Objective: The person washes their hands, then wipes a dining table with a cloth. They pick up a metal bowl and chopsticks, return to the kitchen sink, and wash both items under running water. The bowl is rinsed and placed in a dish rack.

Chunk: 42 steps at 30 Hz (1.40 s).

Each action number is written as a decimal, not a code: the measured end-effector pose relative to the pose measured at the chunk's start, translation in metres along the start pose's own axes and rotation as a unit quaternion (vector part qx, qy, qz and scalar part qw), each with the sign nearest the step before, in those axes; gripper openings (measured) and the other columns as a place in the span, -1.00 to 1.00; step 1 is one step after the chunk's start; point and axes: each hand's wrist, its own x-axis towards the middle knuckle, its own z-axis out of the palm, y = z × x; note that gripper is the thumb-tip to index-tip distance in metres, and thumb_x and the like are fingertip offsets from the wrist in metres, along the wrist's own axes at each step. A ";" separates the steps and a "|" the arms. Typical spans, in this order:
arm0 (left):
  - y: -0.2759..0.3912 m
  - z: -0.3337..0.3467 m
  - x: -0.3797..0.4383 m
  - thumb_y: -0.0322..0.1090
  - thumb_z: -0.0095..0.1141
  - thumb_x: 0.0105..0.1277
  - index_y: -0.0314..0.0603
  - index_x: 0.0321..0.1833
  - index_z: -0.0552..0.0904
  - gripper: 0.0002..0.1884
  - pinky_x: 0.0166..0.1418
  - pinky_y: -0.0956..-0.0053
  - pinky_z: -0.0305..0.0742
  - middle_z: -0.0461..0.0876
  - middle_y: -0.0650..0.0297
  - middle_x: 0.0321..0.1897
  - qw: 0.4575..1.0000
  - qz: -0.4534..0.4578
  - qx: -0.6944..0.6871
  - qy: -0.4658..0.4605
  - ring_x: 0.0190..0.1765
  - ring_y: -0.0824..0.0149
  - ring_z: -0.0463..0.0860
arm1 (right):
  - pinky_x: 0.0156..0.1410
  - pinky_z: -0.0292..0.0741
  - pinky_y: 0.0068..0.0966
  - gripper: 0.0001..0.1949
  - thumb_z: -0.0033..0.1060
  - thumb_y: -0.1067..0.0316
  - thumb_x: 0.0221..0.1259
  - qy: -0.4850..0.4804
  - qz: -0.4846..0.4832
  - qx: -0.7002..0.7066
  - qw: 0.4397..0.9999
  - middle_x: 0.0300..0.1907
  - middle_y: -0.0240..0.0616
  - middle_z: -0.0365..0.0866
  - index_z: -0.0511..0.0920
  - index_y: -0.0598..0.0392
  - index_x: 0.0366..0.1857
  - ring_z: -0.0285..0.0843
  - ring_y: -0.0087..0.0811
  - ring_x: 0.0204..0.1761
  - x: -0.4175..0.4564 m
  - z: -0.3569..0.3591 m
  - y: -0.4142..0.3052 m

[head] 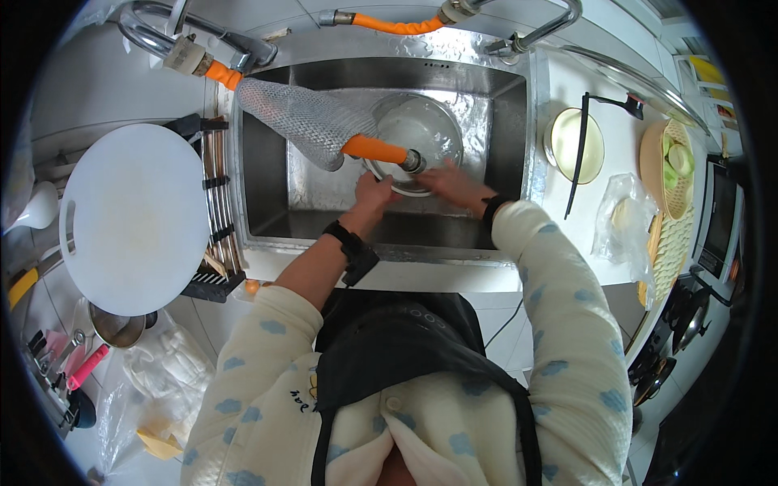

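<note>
In the steel sink (386,229) a round bowl or pan (408,187) with a pale rim stands near the front wall, overlapping a larger clear round vessel or lid (419,118). My left hand (375,193) grips the near-left rim of the front one. Blurred by motion, my right hand (448,183) is at its right side, next to the metal nozzle (414,161) of an orange hose (374,149). Whether its fingers hold anything cannot be made out. A grey mesh sleeve (298,115) hangs around the hose, from the left faucet (146,33).
Left of the sink are a white cutting board (135,219) and a rack (214,285). On the right counter lie a cream bowl (580,146) with black chopsticks across it, a plastic bag (623,212), and a basket (650,158) of green vegetables. A second faucet (547,27) overhangs the back.
</note>
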 end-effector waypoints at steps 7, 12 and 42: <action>-0.002 0.010 0.009 -0.48 0.00 0.29 -0.45 -0.06 0.43 -0.78 -0.34 0.38 0.69 0.52 0.05 -0.21 0.996 0.000 -0.068 0.063 -0.30 0.22 0.63 | 0.30 0.21 -0.12 -0.57 -0.04 0.35 0.10 0.256 0.027 -0.210 0.943 -0.12 -0.21 0.59 0.41 0.00 0.14 0.52 -0.27 0.00 0.000 0.036 0.025; 0.008 0.013 0.000 -0.42 0.02 0.32 -0.34 -0.01 0.41 -0.77 -0.29 0.41 0.67 0.51 0.10 -0.20 0.997 -0.030 -0.012 0.072 -0.29 0.25 0.61 | 0.23 0.33 -0.17 -0.56 -0.04 0.45 0.10 0.121 0.020 0.175 0.977 -0.06 0.04 0.54 0.37 0.19 0.14 0.46 -0.06 0.09 0.014 0.007 -0.063; 0.014 0.024 -0.012 -0.44 0.03 0.30 -0.38 -0.17 0.43 -0.85 -0.41 0.47 0.65 0.50 0.15 -0.34 0.988 -0.022 -0.105 0.113 -0.40 0.29 0.59 | 0.27 0.24 -0.10 -0.64 -0.06 0.39 0.15 0.034 0.068 -0.203 0.976 0.14 -0.11 0.44 0.44 0.02 0.07 0.31 -0.17 0.25 0.003 0.020 0.023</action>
